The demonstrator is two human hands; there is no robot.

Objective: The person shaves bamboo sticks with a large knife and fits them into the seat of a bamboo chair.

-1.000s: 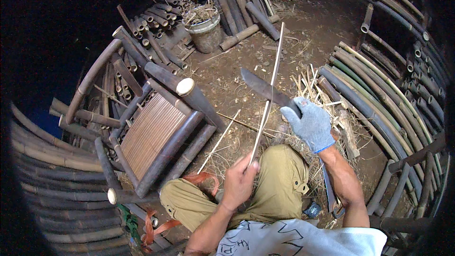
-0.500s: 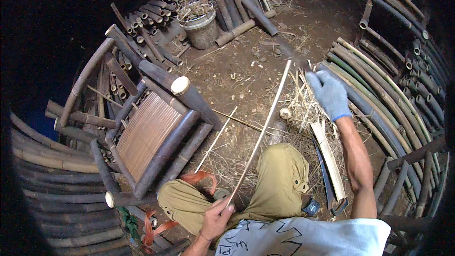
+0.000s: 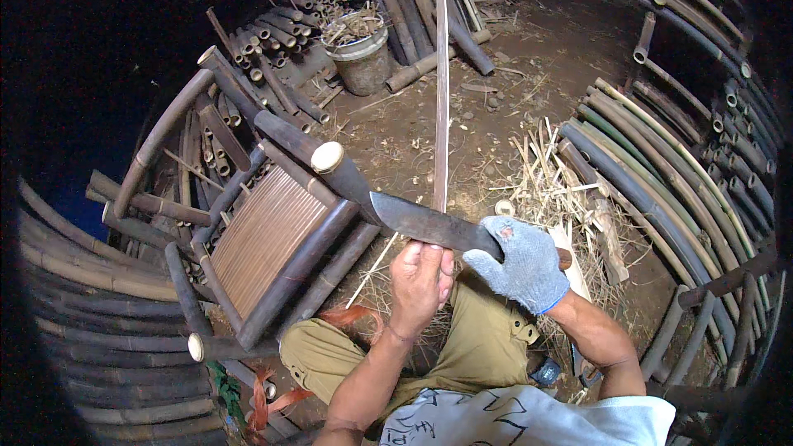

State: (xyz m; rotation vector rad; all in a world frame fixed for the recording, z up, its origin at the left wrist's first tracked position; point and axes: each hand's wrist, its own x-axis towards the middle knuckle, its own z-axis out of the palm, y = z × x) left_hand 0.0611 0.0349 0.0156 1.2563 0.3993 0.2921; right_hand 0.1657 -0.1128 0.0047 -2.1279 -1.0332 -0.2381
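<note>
Dirt floor (image 3: pixel 570 74), shavings (image 3: pixel 535 182) strewn. My gloved right hand (image 3: pixel 524 266) grips the knife (image 3: pixel 458 233); my bare left hand (image 3: pixel 420 285) pinches the strip (image 3: pixel 442 99). Slipping blade (image 3: pixel 406 216) could nick nearby bare fingers (image 3: pixel 428 260).

Left fingers (image 3: pixel 429 257) pinched, right fingers (image 3: pixel 514 237) curled

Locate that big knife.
Near the centre of the head view, the knife is in the gloved right hand, its blade crossing the strip just beyond the left hand.
</note>
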